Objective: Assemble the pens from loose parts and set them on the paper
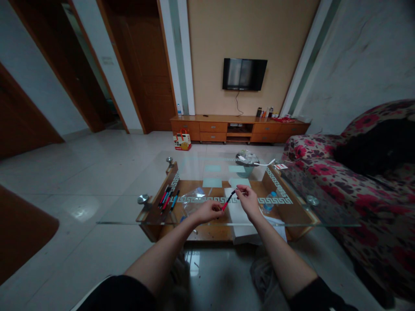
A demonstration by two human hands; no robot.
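Between my hands, above the glass tabletop, a red and black pen (229, 199) slants up to the right. My left hand (210, 211) pinches its red lower end. At the dark upper end, the fingers of my right hand (247, 199) are closed. Whether the cap there is on or partly off is too small to tell. Left of my hands, several pens (166, 199) in red, blue and black lie in a group on the glass. A clear plastic bag (193, 198) rests between that group and my left hand.
The glass table (129, 211) has metal knobs and a wooden shelf below, with a white box (241, 231) and a water bottle (269, 202). Beyond stands a waste basket (245, 171). A flowered sofa (311, 151) is at right; a TV cabinet (212, 126) lines the wall.
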